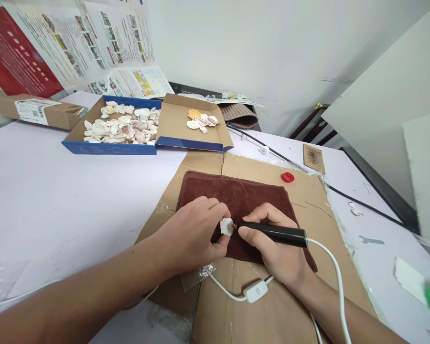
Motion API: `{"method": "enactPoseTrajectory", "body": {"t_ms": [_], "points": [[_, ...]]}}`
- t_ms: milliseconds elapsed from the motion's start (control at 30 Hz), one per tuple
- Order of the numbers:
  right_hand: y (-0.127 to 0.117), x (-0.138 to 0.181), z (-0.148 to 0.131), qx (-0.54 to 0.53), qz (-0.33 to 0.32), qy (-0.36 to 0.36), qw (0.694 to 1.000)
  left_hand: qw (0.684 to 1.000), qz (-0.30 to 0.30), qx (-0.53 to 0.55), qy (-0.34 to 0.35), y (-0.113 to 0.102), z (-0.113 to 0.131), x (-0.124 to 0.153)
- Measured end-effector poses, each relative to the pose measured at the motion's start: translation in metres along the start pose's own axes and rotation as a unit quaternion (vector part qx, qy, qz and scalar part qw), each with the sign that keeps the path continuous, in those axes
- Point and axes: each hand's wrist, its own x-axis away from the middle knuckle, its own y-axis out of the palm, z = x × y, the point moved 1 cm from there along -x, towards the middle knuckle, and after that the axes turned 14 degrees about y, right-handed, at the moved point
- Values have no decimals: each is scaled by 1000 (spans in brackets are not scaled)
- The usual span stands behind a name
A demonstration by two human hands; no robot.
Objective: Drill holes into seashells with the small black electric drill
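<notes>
Far up and left of the pinch, a blue box (107, 148) is full of shells (122, 126); its flap (177, 131) holds a few more. The left hand (193, 234) pinches one small shell (227, 226) tight over a brown towel (236, 191). Just right, the right hand (272, 255) grips a black tool (275, 232) like a pen, tip on it. This step seems to need steady hands.

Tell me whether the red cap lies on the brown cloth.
No, the red cap lies on bare cardboard beyond the far edge of the brown cloth.

Bare left hand (191, 234), bare right hand (277, 251)
</notes>
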Motion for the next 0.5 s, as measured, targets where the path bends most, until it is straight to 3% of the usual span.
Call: {"method": "enactPoseTrajectory", "body": {"t_ms": [500], "points": [[-2,0,-1,-30,12,-8,999,999,37,38,9,-2,-2,0]]}}
